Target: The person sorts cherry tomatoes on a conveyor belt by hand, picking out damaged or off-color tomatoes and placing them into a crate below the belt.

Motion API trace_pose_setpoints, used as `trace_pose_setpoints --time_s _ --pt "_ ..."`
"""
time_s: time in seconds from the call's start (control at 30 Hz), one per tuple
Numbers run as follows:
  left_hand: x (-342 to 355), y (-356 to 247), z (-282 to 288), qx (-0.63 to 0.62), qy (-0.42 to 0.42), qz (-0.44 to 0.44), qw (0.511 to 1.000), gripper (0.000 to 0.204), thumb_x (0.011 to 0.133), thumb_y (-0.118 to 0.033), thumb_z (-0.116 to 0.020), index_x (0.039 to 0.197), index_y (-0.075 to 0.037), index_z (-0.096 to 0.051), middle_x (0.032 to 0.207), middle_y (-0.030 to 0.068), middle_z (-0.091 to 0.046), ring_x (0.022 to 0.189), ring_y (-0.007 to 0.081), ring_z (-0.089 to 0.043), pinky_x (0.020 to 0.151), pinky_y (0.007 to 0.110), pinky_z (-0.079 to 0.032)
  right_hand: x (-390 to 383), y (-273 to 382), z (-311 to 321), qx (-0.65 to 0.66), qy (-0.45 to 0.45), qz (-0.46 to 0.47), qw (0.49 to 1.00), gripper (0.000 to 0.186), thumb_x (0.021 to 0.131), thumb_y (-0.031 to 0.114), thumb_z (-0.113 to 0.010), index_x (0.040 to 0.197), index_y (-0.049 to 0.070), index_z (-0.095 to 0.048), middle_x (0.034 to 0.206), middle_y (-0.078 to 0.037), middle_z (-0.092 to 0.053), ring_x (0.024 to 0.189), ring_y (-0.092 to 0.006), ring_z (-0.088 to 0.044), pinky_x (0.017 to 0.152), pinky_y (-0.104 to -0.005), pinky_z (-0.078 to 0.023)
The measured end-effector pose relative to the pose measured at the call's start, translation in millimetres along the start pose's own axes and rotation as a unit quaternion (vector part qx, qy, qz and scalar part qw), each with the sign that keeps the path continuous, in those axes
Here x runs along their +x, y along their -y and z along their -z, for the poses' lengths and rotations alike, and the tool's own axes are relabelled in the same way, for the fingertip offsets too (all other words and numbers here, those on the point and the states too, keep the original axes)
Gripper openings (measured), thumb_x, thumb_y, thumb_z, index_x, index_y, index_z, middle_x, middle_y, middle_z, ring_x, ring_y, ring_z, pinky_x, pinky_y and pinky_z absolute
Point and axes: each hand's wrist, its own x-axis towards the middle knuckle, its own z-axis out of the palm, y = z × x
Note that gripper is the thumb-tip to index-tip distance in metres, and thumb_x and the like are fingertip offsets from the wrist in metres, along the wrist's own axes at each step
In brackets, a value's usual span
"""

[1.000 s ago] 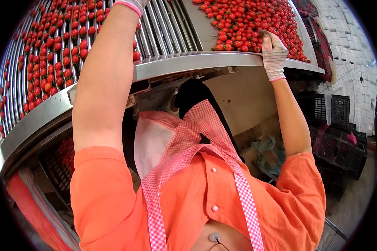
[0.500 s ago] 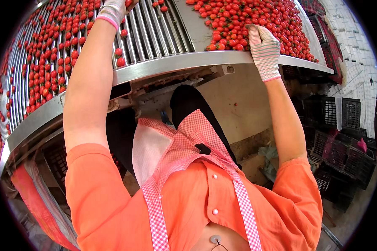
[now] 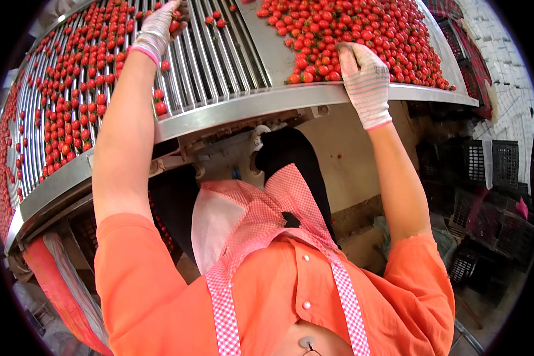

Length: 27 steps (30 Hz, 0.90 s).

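Observation:
A wide bed of metal rollers (image 3: pixel 210 65) bears many red cherry tomatoes (image 3: pixel 59 133), some with green stems. My left hand (image 3: pixel 155 31), in a thin white glove with a pink cuff, reaches over the rollers. Its fingers are closed round a cherry tomato (image 3: pixel 174 26). At the right, a heap of cherry tomatoes (image 3: pixel 362 29) lies on a flat metal plate (image 3: pixel 276 50). My right hand (image 3: pixel 366 86), in a striped glove, rests at the heap's near edge above the metal rim. Its thumb and forefinger point forward, slightly apart, with nothing visible between them; the other fingers are partly hidden.
A raised metal rim (image 3: pixel 231 113) curves along the near side of the rollers and plate. Black plastic crates (image 3: pixel 492 160) stand on the floor at the right. Red cloth (image 3: pixel 56 291) hangs at the lower left. My checked apron (image 3: pixel 243 202) and knees are below the rim.
The rollers and heap sit slightly lower in the picture. My left hand shows more fully, still holding a tomato. My right hand has shifted slightly left along the heap's near edge.

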Motion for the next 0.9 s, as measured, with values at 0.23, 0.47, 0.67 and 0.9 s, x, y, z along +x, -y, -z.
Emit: trace_pose_setpoints --time_s 0.23,0.47,0.67,0.9 --pt "-33.3 -15.6 -24.0 -0.031 -0.025 -0.018 0.999 0.025 0.095 -0.031 -0.065 0.106 -0.009 -0.07 0.094 0.0038 -0.073 0.078 0.0146 -0.071 0.058 0.022 -0.056 0.1 -0.7 2.8 0.003 0.028 -0.025 0.999 0.023 0.093 0.024 -0.061 0.091 0.004 -0.071 0.088 -0.017 -0.069 0.082 -0.0349 -0.066 0.073 -0.0417 -0.052" --pt "-31.0 -14.7 -27.6 -0.067 -0.068 -0.007 0.995 0.021 0.094 -0.031 -0.066 0.099 -0.011 -0.07 0.087 0.0018 -0.072 0.072 0.014 -0.069 0.055 0.021 -0.055 -0.6 -13.4 -0.9 -0.028 0.044 -0.034 0.998 0.026 0.094 0.029 -0.061 0.092 0.005 -0.071 0.088 -0.016 -0.069 0.082 -0.0346 -0.066 0.074 -0.0421 -0.052" --pt "-54.9 -68.7 4.9 -0.339 -0.031 -0.027 0.94 0.015 0.093 -0.02 -0.064 0.096 -0.005 -0.066 0.091 0.0095 -0.069 0.085 0.023 -0.068 0.062 0.031 -0.059 2.4 -17.1 -5.7 -0.024 0.043 -0.034 0.998 0.028 0.095 0.031 -0.059 0.096 0.006 -0.071 0.093 -0.016 -0.069 0.087 -0.0349 -0.066 0.078 -0.0423 -0.051" --pt "-237.8 -112.3 86.4 -0.355 0.021 -0.112 0.928 0.022 0.097 -0.018 -0.06 0.111 -0.001 -0.063 0.114 0.0169 -0.065 0.094 0.0212 -0.063 0.064 0.028 -0.053 3.0 -13.5 -3.8 -0.063 0.11 -0.043 0.991 0.032 0.096 0.033 -0.055 0.105 0.006 -0.071 0.102 -0.015 -0.07 0.096 -0.0337 -0.066 0.085 -0.041 -0.051"
